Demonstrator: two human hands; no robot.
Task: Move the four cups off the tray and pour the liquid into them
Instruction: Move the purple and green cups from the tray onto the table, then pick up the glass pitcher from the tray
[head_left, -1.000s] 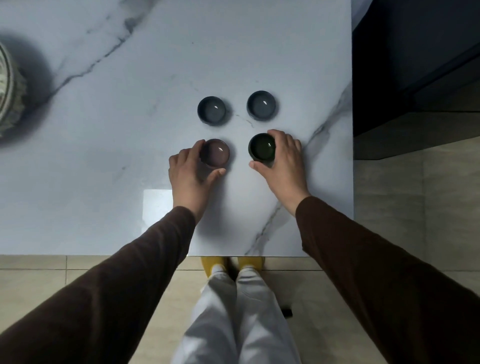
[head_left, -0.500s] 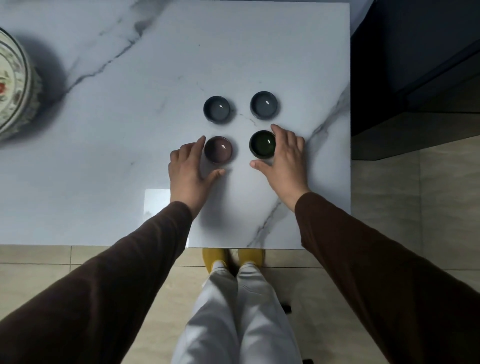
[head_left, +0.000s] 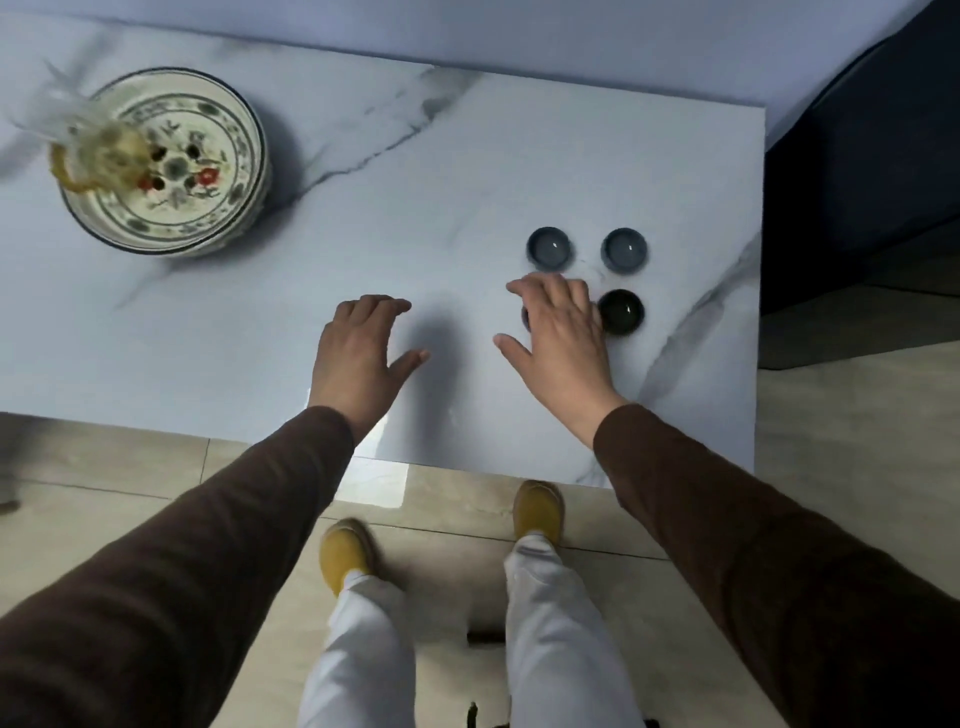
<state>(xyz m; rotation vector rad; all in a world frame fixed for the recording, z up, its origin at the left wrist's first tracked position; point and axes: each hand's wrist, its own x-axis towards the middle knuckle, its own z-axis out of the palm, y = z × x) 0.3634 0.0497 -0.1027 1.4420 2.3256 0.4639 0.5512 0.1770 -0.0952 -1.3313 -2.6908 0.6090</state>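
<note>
Small cups stand in a square on the marble table at the right: two grey-blue cups at the back and a dark green cup at the front right. The brown cup is almost hidden under my right hand, which hovers open above it. My left hand is open over bare table, left of the cups. A round painted tray sits far left, with a blurred glass pitcher of amber liquid on its left part.
The table's front edge runs just before my wrists and its right edge is close to the cups. Tiled floor, my white trousers and yellow shoes are below. A dark cabinet stands to the right.
Both hands have let go of the front cups and moved left. The view has swung left, bringing the tray and pitcher into sight.
</note>
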